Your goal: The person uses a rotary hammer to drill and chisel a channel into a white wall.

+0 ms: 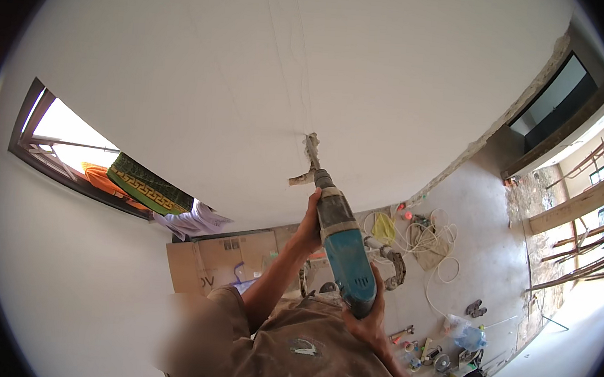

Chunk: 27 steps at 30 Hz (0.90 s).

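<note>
A teal and dark grey rotary hammer drill [350, 260] points up and away from me at a white wall [203, 104]. My left hand [309, 221] is closed on the front part of the drill, just behind its chuck. At the rear, my right hand [368, 318] wraps round the handle end, with part of its fingers hidden by the body. The tip of the tool reaches a rough, chipped groove [311, 147] in the wall. Whether it touches the bottom of the groove I cannot tell. Thin lines run up the wall above the groove.
On the left, a green patterned cloth [149, 185] and a lilac cloth [198, 220] hang by a window [68, 133]. Cardboard [224, 256] stands low at left. A pale cable [445, 240] lies looped on the floor, with shoes [476, 308], a clear plastic bottle [472, 338] and several tools nearby.
</note>
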Available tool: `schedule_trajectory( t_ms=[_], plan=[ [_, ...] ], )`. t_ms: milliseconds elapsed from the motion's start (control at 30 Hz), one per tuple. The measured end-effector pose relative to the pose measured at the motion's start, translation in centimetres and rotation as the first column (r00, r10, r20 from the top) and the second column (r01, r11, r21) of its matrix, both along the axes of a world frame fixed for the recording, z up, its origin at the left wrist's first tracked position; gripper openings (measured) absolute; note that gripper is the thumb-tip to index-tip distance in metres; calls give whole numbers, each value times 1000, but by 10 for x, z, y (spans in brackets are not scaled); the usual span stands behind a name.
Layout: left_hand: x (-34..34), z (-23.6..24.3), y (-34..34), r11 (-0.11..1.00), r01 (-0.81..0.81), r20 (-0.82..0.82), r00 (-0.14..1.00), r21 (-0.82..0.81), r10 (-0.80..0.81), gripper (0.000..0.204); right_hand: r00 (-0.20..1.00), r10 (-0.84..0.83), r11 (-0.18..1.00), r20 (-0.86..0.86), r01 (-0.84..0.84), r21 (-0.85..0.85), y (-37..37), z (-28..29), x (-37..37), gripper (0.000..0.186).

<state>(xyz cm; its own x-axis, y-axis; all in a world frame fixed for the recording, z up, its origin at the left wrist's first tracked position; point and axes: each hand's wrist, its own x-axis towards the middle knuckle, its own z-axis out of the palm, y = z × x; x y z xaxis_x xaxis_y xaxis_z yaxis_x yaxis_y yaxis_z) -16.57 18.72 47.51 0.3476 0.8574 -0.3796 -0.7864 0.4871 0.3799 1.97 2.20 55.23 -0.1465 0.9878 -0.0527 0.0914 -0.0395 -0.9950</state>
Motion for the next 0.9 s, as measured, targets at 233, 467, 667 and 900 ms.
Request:
schedule_trajectory(
  t_ms=[233, 467, 667, 900],
  plan=[
    [17, 15, 3, 990, -79, -116, 991, -115, 66, 61, 999, 18, 996, -31, -21, -91, 7, -16, 24, 97],
    [29, -5, 26, 985, -104, -205, 976, -134, 75, 64, 992, 69, 963, -104, -94, -252, -3, -91, 76, 97],
    [11, 10, 43, 984, -88, -70, 995, -154, 78, 66, 997, 79, 992, 11, -77, -103, 66, 12, 15, 98],
    [6, -4, 60, 994, -68, -81, 995, -88, 61, 74, 997, 46, 982, -69, -57, -180, 79, 30, 6, 94]
  ],
)
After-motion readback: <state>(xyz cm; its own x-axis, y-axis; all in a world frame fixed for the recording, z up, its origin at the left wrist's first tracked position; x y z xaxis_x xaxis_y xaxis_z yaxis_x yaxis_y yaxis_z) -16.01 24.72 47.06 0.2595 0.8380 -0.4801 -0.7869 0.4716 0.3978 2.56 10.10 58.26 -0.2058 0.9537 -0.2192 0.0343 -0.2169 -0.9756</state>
